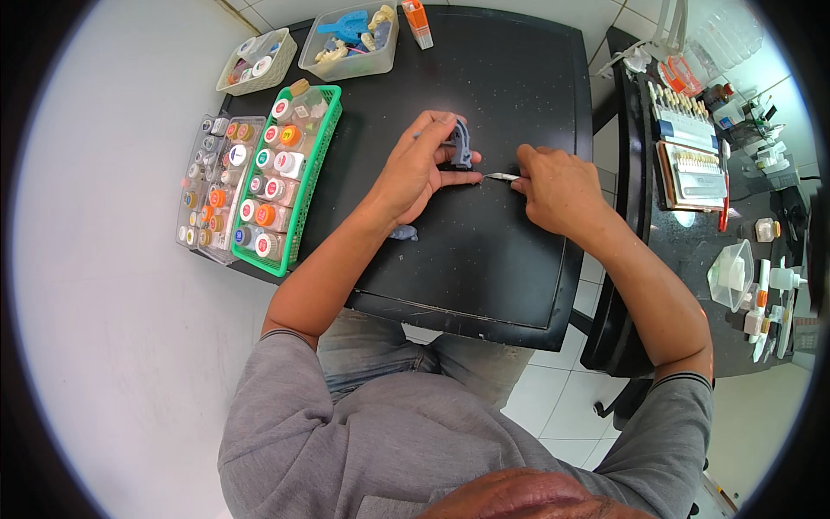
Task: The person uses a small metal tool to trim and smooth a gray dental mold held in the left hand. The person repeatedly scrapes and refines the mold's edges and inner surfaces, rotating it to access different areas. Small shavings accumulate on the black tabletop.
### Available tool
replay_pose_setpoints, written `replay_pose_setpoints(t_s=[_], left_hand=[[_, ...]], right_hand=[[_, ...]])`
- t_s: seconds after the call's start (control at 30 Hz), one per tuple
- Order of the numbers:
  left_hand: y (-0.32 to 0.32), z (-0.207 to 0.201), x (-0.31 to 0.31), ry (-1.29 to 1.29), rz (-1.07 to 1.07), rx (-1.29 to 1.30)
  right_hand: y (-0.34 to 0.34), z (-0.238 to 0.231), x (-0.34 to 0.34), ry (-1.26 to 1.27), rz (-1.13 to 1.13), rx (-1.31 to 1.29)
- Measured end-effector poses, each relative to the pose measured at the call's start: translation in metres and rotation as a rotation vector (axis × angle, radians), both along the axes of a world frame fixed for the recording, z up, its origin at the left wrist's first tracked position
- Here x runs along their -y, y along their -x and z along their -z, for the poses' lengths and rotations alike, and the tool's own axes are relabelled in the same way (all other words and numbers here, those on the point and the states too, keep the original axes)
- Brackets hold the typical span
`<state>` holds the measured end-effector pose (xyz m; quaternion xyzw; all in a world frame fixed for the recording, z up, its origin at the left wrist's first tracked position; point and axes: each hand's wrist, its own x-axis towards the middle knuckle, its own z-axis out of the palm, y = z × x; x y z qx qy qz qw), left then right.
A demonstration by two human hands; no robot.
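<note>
My left hand [413, 164] grips a curved, blue-grey piece [463, 147] in its fingers, the long side running toward me. From my right hand's [560, 190] pinch, a slim, silvery tool [501, 176] points leftward, tip beside a left fingertip.

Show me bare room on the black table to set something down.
Free, though speckled: beyond the right hand, right of the orange carton, on the black table; also between that hand and the front edge. Crowded: the left side, by the green basket.
</note>
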<state>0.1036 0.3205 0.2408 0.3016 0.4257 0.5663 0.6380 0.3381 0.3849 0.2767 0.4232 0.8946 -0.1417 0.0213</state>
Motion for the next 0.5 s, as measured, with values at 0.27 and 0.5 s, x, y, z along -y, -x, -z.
replay_pose_setpoints(t_s=[0.27, 0.5], left_hand=[[0.0011, 0.0041, -0.0002, -0.032, -0.005, 0.018], [-0.0034, 0.0086, -0.0011, -0.038, -0.001, 0.003]], right_hand=[[0.0014, -0.0001, -0.0008, 0.006, -0.002, 0.0], [-0.0006, 0.0044, -0.0027, -0.012, -0.02, -0.027]])
